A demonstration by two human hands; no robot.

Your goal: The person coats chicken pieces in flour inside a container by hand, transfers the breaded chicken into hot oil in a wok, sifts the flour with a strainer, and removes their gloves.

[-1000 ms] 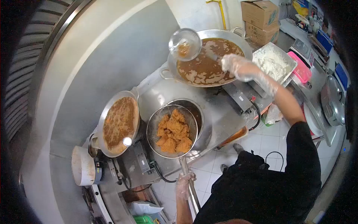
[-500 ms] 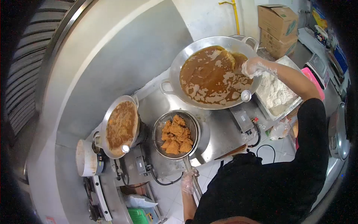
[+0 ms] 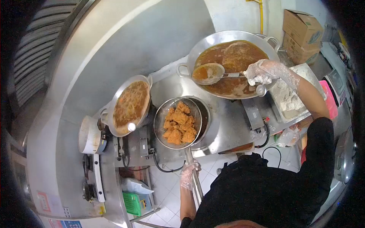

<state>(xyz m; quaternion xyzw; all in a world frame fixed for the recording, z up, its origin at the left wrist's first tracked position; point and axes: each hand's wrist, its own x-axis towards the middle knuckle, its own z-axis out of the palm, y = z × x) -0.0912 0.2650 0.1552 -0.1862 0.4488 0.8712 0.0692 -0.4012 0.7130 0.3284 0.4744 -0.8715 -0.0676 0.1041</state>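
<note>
My left hand (image 3: 189, 174), in a clear glove, is wrapped round the long handle of a large strainer (image 3: 160, 138). Browned fried pieces (image 3: 179, 123) lie in the strainer, which sits over part of a metal pot (image 3: 205, 122). In a flour-dusted glove, my right hand (image 3: 261, 72) grips the handle of a round skimmer (image 3: 208, 73). The skimmer is over the left part of the big wok (image 3: 213, 41), with oil in its bowl. Brown oil with foam and a bubbling patch fills the wok.
A smaller wok (image 3: 118, 93) of bubbling oil stands on the left, near a white pot (image 3: 86, 135). Right of the big wok is a tray of flour (image 3: 292, 91), with a pink tray (image 3: 330, 99) beyond it. Cardboard boxes (image 3: 302, 28) are stacked behind.
My right hand has brought the skimmer from the right side of the big wok over its left part. The strainer has shifted off-centre from the pot beneath. The camera view has moved.
</note>
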